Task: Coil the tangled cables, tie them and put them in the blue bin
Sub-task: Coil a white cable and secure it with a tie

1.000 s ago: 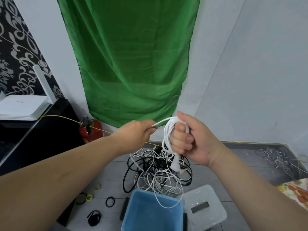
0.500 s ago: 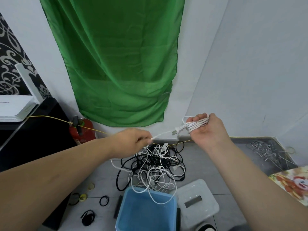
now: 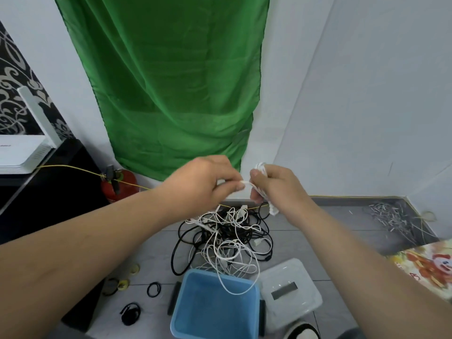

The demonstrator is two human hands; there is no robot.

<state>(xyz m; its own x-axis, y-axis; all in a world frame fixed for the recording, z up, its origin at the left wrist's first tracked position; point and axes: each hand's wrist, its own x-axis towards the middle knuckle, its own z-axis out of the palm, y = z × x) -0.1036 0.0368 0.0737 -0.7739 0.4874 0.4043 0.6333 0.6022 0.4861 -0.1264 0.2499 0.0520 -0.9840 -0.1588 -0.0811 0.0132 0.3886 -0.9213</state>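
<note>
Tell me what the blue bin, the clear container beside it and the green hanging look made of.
Blue bin: probably moulded plastic, matte, smooth even walls, rounded corners. Clear container: likely translucent plastic, frosted sheen. Green hanging: thin fabric, slightly sheer, falling in soft folds.

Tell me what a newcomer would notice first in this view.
The big green cloth hanging on the wall at centre. Below it, in mid-air, the left hand pinches the end of a white cable coil gripped by the right hand. On the floor beneath lies a black-and-white cable tangle, just behind the blue bin.
</note>
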